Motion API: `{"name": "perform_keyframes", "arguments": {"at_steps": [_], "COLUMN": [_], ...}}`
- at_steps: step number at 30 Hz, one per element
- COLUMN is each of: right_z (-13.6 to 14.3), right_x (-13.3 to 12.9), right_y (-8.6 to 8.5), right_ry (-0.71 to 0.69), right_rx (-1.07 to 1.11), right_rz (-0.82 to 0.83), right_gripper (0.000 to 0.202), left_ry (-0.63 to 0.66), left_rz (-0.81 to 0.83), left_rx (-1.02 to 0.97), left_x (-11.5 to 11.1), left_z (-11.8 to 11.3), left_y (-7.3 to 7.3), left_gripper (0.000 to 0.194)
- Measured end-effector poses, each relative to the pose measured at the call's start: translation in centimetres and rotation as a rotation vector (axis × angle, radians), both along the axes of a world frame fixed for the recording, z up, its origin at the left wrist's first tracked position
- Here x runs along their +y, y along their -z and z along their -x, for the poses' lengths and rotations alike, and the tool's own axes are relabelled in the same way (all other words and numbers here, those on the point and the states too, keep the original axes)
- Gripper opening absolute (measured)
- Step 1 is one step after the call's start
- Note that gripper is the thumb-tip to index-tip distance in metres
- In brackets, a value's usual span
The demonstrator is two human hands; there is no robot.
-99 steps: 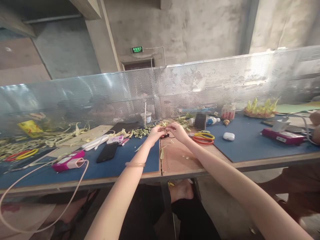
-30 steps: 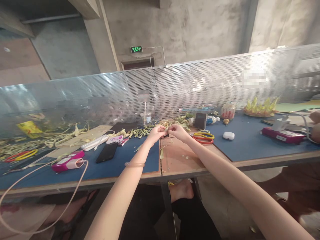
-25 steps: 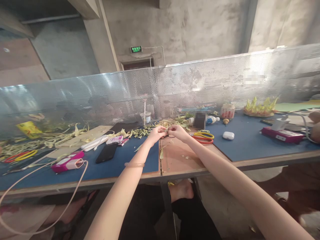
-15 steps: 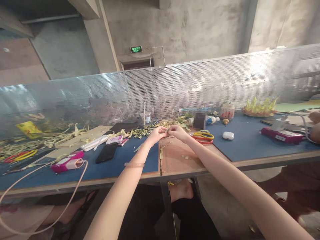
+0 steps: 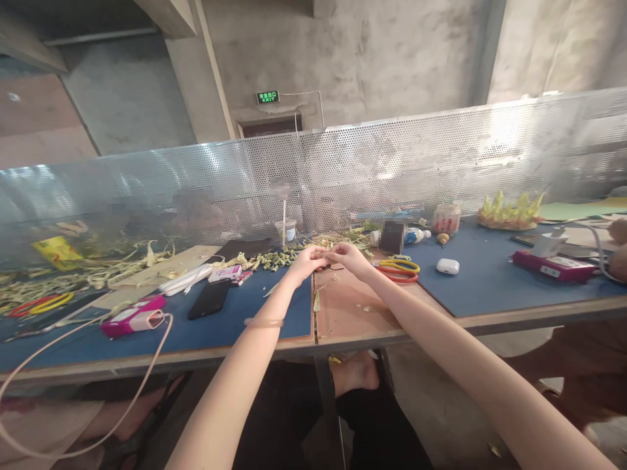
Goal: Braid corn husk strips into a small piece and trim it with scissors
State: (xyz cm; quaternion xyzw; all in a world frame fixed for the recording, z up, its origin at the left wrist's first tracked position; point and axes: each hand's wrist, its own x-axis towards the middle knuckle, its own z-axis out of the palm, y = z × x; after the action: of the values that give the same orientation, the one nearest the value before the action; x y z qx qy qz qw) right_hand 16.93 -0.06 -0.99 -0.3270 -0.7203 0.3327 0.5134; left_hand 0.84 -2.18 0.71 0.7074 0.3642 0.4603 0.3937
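My left hand point(image 5: 306, 262) and my right hand point(image 5: 349, 258) meet at the middle of the table, fingertips pinched together. Whatever small thing sits between them is hidden by the fingers; a thin dark strand shows just below my right fingers. Left of my left hand lies a heap of small green knotted pieces point(image 5: 274, 260). Pale dried plant strips point(image 5: 360, 236) are strewn behind the hands. Scissors with red and yellow handles point(image 5: 401, 269) rest to the right of my right hand. Under the hands is a brown board point(image 5: 353, 307) with small scraps on it.
On the blue tabletop at left are a black phone point(image 5: 209, 299), a pink-and-white box point(image 5: 134, 318) with a cable, and more scissors point(image 5: 42, 305). To the right lie a white earbud case point(image 5: 447, 266), a jar point(image 5: 445, 219) and a magenta box point(image 5: 553, 264). A perforated metal screen point(image 5: 343, 170) stands behind.
Both hands stay together in nearly the same place. Their fingers have shifted slightly, and the small pale-green bit seen between the fingertips earlier is now hidden.
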Motion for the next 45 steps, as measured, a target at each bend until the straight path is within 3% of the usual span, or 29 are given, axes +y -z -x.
{"name": "perform_keyframes", "arguments": {"at_steps": [17,32,45], "right_z": [0.0,0.5,0.1], "right_x": [-0.2,0.5,0.3], "right_y": [-0.2,0.4,0.3], "right_ry": [-0.086,0.016,0.02], "right_rx": [0.086,0.128,0.035], "right_rz": [0.047,-0.008,-0.058], "right_gripper": [0.016,0.016,0.016], "left_ry": [-0.021,-0.03,-0.029], "left_rz": [-0.015,-0.014,0.024], "left_rx": [-0.01,0.013,0.011], "left_x": [0.5,0.1,1.1], "left_z": [0.2,-0.2,0.2], "left_y": [0.1,0.1,0.5], "left_gripper": [0.028,0.037,0.025]}}
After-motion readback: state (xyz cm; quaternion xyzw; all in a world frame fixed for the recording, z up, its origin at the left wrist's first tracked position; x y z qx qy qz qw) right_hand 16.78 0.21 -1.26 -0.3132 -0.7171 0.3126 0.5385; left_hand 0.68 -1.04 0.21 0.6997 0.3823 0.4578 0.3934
